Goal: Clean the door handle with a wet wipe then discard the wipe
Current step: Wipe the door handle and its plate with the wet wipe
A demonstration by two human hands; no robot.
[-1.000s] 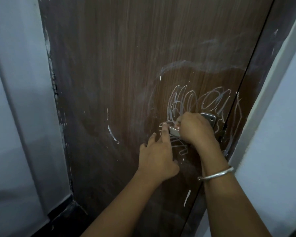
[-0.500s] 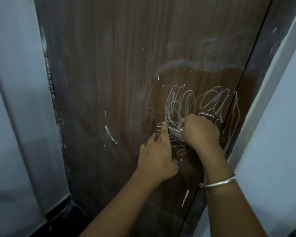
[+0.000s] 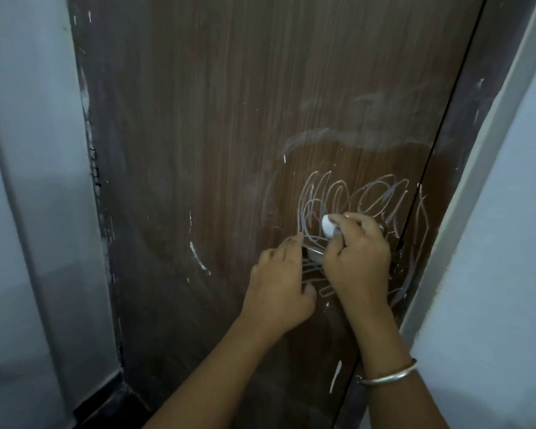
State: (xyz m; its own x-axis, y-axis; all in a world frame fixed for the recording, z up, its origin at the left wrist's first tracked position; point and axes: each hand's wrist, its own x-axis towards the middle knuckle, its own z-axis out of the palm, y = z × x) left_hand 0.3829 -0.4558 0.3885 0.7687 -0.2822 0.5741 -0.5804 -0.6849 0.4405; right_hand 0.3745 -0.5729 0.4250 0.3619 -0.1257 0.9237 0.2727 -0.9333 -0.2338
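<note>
A metal lever door handle (image 3: pixel 313 254) sticks out of the brown wooden door (image 3: pixel 217 150); only a short stretch of it shows between my hands. My right hand (image 3: pixel 358 258) covers the rest of the handle and pinches a small white wet wipe (image 3: pixel 329 226), bunched up above the lever. My left hand (image 3: pixel 279 283) rests against the door just left of the handle, its index finger touching the lever's free end. A silver bangle (image 3: pixel 387 375) sits on my right wrist.
White chalk scribbles (image 3: pixel 353 199) cover the door around the handle. Grey wall (image 3: pixel 22 181) stands on the left and a pale door frame and wall (image 3: pixel 492 212) on the right. A dark skirting and floor corner (image 3: pixel 106 400) lie at the bottom left.
My right hand has turned so the white wipe now shows above the handle. My left hand stays by the lever's end.
</note>
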